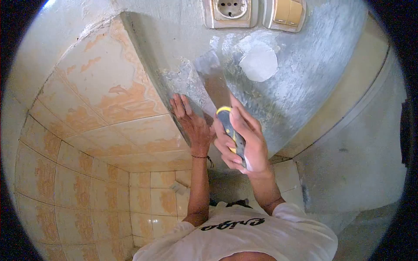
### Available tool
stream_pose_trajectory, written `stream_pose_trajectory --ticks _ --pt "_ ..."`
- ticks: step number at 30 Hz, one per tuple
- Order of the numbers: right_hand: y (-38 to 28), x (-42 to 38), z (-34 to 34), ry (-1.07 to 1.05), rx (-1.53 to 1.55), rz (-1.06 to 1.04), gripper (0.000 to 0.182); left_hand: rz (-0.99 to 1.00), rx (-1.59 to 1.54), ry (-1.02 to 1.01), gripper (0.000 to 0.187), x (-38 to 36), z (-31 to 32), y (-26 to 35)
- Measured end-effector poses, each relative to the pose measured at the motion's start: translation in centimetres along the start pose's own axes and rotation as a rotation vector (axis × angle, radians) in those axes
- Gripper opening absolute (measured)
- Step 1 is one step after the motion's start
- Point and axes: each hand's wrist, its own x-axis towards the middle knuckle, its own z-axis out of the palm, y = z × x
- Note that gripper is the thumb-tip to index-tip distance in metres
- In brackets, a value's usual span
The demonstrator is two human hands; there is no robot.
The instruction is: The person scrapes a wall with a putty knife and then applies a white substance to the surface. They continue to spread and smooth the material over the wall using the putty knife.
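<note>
My right hand (246, 139) is wrapped round the grey and yellow handle of a putty knife (214, 80). The wide metal blade points up and to the left, its front edge over a rough, pale patch of the grey wall (178, 80). My left hand (196, 128) is pressed against the wall below the blade, fingers stretched out beside the raised edge of the tiling. Part of that hand's thumb side is hidden behind my right hand. Right of the blade, a round white patch (258, 61) with white smears around it marks the wall.
Above the patch are a wall socket (230, 8) and a double light switch (287, 12). Cream and orange tiles (104, 87) cover the left side, standing proud of the grey wall. A panel (348, 143) with a dark seam borders the wall at right.
</note>
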Motion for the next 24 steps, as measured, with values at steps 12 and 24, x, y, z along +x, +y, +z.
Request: stream_pose_trajectory --ticks 12,24 --pt "-1.2 -0.2 1.0 0.019 -0.082 -0.028 0.055 -0.076 0.005 -0.139 0.087 0.8 -1.9 1.7" --pt "3.4 -1.5 -3.1 0.060 -0.493 0.008 0.050 0.082 0.171 -0.141 0.103 -0.1 -1.0 0.6"
